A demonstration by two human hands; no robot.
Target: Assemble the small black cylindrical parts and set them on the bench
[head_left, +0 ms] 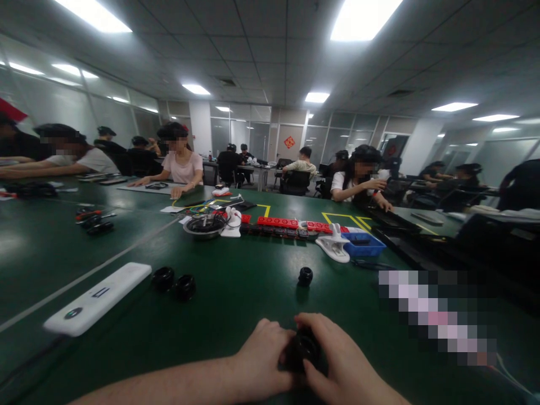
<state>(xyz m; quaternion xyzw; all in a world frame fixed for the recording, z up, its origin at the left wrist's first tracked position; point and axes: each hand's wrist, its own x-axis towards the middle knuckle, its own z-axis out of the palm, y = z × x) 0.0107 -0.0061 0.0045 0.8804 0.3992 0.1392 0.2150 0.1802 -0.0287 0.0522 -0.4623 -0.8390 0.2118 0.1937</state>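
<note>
Close to me, at the table's near side, both my hands hold one black, round, glossy part point(306, 347) between them. My left hand point(265, 357) is closed round its left side, with the fingertips partly hidden. My right hand point(340, 360) grips it from the right, thumb and fingers curled over it. What exactly the part is, I cannot tell. A similar black round part point(305, 276) stands alone just beyond my hands. Two more, a left black part point(163, 278) and a right black part point(184, 287), sit side by side farther left.
A white power strip point(101, 301) lies at left on the green table point(236, 292). Farther back are a metal bowl point(205, 226), a red strip of parts point(278, 222), a white clamp point(335, 244) and a blue bin point(363, 244). Several people work around the tables.
</note>
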